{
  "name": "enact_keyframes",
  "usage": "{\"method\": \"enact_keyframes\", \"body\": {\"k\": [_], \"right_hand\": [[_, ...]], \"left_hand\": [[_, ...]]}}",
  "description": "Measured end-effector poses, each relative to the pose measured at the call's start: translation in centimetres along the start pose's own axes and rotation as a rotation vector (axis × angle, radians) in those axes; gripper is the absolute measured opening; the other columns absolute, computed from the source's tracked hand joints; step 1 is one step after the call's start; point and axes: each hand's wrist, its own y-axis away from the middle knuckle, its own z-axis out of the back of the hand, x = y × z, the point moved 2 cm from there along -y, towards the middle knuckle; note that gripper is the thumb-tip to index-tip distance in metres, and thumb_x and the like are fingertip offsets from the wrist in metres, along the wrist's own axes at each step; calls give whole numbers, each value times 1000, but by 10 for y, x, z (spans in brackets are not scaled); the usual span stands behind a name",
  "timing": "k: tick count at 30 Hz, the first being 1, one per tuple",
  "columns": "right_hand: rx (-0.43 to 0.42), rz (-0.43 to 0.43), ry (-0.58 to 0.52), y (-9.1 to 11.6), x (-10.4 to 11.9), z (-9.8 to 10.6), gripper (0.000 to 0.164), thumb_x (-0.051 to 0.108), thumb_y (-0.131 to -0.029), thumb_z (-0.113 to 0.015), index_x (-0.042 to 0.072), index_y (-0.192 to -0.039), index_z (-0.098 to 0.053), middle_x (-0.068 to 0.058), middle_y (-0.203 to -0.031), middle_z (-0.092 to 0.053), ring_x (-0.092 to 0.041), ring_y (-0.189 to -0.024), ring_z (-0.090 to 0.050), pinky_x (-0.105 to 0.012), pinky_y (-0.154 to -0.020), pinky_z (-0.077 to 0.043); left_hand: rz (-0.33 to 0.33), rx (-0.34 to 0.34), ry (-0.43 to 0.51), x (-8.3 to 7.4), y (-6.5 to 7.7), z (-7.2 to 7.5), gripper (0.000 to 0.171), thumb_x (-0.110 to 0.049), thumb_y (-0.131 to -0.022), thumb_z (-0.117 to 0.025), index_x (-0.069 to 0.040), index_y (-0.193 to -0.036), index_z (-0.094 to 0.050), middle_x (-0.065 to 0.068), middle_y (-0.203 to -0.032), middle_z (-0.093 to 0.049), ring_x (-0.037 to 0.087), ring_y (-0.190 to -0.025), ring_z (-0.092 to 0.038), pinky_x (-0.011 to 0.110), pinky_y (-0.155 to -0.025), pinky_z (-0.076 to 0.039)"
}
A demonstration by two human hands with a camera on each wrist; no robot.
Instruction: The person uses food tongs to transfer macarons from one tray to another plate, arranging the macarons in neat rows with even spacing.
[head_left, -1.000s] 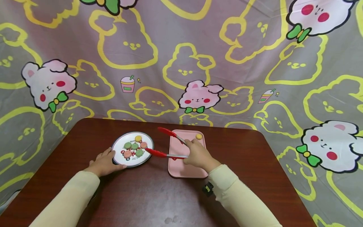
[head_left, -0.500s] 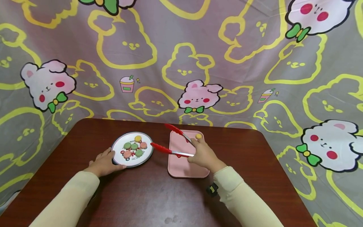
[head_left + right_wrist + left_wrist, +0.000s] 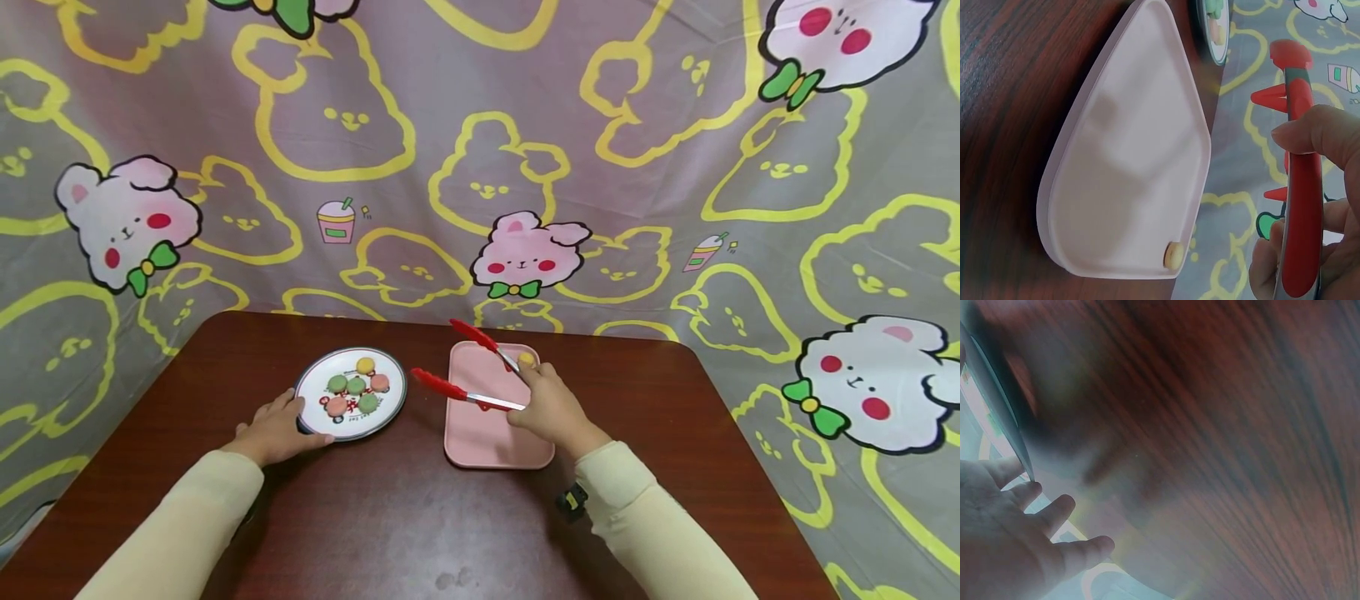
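My left hand (image 3: pixel 273 429) rests against the left side of a round white plate (image 3: pixel 313 390) with a dark rim. In the left wrist view its fingers (image 3: pixel 1060 512) are spread and straight, touching the plate's edge. Several green, pink and yellow macarons (image 3: pixel 356 386) lie on the plate. My right hand (image 3: pixel 553 410) grips red-tipped metal tongs (image 3: pixel 446 387), whose arms stand apart with nothing between them, above a pink rectangular tray (image 3: pixel 495 446). One yellow macaron (image 3: pixel 1174 255) sits in the tray's far right corner, partly behind the tongs and hand in the head view.
Plate and tray lie side by side on a dark brown wooden table (image 3: pixel 360 517), with a gap between them. A grey cloth (image 3: pixel 420 200) printed with cartoon rabbits hangs behind the table and at both sides. A small black device (image 3: pixel 572 502) hangs at my right wrist.
My right hand has moved right with the tongs, away from the plate and over the tray toward the yellow macaron. The left hand and the plate stay in place.
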Motion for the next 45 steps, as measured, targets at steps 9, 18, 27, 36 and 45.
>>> {"method": "enact_keyframes", "body": {"k": [9, 18, 27, 36, 45], "right_hand": [[-30, -7, -5, 4, -9, 4, 82, 19, -67, -79, 0, -140, -47, -18, -109, -53, -28, -90, -54, -40, -70, -49], [-32, -36, -5, 6, -18, 8, 81, 18, -67, -77, -1, -140, -47, -19, -109, -53, -31, -93, -54, -44, -76, -50], [-28, -82, -15, 8, -27, 9, 82, 18, -67, -77, 0, -141, -46, -20, -112, -53, -30, -93, -55, -43, -74, -50], [-19, -107, -8, 11, -36, 11, 83, 18, -69, -77, -3, -142, -44, -23, -117, -52, -28, -85, -55, -43, -73, -50], [-46, -98, 15, 15, -44, 11, 80, 19, -69, -77, -4, -139, -46, -24, -117, -53, -32, -93, -55, -46, -76, -50]], "left_hand": [[2, 0, -2, -2, 0, 0, 114, -68, -74, -66, 14, -143, -27, 38, -149, -15, 61, -130, -16, 79, -96, -15], [11, 7, 4, -1, -2, 1, 115, -69, -74, -66, 13, -144, -26, 38, -149, -13, 60, -130, -14, 79, -97, -14], [12, 13, 8, -2, -1, 1, 115, -68, -74, -66, 13, -144, -26, 38, -149, -13, 61, -131, -13, 80, -97, -13], [1, 2, -2, -2, 2, 1, 113, -67, -76, -66, 15, -143, -27, 38, -149, -14, 61, -130, -15, 80, -96, -16], [-2, 2, -10, 1, 0, -1, 114, -69, -75, -65, 14, -143, -27, 38, -149, -14, 61, -130, -16, 79, -95, -18]]}}
